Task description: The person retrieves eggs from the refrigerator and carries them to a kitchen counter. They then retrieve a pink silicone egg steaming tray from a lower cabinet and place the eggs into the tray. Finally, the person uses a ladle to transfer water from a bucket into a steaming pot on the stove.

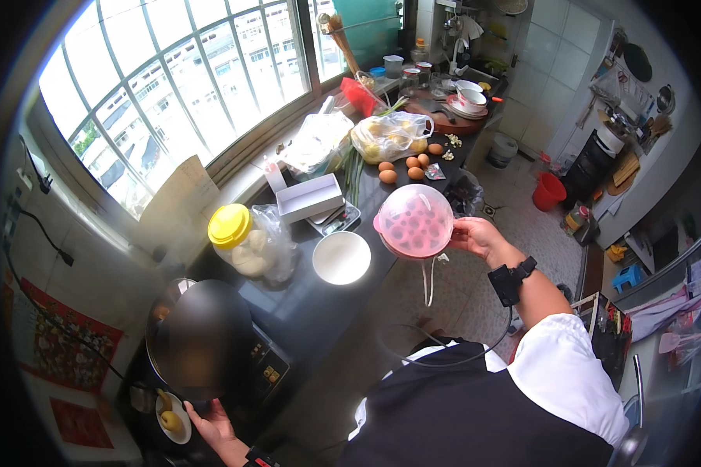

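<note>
My right hand (pixel 476 236) grips the side of a pink egg cooker (pixel 416 225) with a translucent domed lid and a tray with holes showing through. A white cord (pixel 429 286) hangs below it. The cooker is level with the counter's front edge. A white bowl (pixel 342 258) stands on the counter to its left. At lower left, my left hand (pixel 213 426) is just under a dark, blurred oval (pixel 204 327) that covers most of a pan (pixel 152 344); whether it holds something is unclear. A white plate (pixel 181 435) with yellow pears is beside that hand.
On the dark counter (pixel 327 315) are a yellow-lidded jar (pixel 248 248), a white box (pixel 309 198), a kitchen scale (pixel 344 219), several brown eggs (pixel 415 166), a plastic bag (pixel 385 137) and stacked bowls (pixel 470 102). An induction cooktop (pixel 269 370) sits near the pan. A red bucket (pixel 549 191) stands on the floor.
</note>
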`<state>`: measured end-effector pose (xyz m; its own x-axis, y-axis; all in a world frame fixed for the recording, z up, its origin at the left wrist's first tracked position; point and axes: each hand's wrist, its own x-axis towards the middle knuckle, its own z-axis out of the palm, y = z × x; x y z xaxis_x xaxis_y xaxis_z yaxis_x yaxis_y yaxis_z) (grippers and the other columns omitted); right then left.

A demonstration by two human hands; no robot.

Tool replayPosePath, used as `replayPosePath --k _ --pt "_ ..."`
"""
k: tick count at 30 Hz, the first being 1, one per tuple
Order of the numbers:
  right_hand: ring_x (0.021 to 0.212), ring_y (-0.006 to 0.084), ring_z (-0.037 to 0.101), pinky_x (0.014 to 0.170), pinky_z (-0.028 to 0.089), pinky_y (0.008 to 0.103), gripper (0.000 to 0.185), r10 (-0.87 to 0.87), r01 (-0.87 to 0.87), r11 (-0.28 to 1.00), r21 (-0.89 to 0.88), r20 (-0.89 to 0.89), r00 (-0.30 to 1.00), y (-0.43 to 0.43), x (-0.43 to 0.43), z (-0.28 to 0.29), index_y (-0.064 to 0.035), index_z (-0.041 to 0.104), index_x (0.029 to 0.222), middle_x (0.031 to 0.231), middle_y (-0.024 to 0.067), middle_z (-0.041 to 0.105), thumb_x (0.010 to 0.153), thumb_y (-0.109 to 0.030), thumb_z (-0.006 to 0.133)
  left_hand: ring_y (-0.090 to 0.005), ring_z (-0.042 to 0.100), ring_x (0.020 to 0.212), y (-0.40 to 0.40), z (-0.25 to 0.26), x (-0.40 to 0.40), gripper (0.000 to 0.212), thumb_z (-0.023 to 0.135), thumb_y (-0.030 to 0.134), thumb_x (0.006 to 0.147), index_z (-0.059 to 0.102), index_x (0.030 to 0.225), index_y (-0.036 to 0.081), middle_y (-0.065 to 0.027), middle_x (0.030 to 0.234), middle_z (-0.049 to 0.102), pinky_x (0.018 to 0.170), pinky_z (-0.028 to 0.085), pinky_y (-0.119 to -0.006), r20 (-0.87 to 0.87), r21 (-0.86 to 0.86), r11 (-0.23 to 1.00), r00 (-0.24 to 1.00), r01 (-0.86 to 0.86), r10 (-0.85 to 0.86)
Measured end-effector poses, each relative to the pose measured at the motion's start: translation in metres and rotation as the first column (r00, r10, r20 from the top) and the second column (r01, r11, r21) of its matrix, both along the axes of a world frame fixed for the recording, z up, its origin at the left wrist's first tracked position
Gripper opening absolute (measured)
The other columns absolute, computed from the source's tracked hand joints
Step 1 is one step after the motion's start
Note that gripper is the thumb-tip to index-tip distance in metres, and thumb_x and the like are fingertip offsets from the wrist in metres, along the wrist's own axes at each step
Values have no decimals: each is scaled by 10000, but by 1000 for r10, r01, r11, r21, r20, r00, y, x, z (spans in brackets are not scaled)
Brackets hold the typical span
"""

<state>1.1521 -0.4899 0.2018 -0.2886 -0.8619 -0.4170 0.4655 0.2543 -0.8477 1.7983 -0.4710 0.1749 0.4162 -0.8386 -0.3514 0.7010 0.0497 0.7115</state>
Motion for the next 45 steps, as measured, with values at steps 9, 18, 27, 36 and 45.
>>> replayPosePath --k 9,18,27,36,45 --pt "796 252 640 762 536 430 84 111 -111 991 76 15 994 -75 -83 -85 -24 572 882 889 111 640 869 -107 568 -130 465 977 17 13 -197 335 539 208 889 436 1167 53 -40 1076 495 829 383 -270 644 -138 918 671 -371 367" --pt "762 188 615 718 536 376 118 313 -318 938 136 57 948 -135 -111 -112 -13 576 870 862 84 629 881 -129 561 -359 373 1246 -110 59 -516 731 757 208 674 406 1283 5 -196 1391 336 1028 319 -418 957 254 811 -257 527 -132" --pt "772 181 612 698 531 347 139 375 -374 921 110 15 927 -152 -122 -122 -15 571 888 853 80 619 876 -153 572 -293 510 1086 -194 39 -573 238 601 21 692 674 897 115 -100 1107 573 953 391 -417 762 123 748 -545 652 349" --pt "768 167 605 682 519 324 202 395 -397 909 127 41 918 -158 -125 -110 -15 602 900 843 71 627 893 -213 560 -215 540 970 -246 42 -556 99 570 87 684 621 768 102 -41 911 573 962 391 -377 671 339 411 -524 846 524" --pt "918 165 593 761 535 334 178 282 -271 956 112 -94 955 -93 -167 -71 -15 565 1009 1003 83 598 912 -155 515 -240 558 950 -264 59 -535 96 651 74 663 618 753 86 -39 859 581 924 422 -393 819 143 283 -274 948 504"
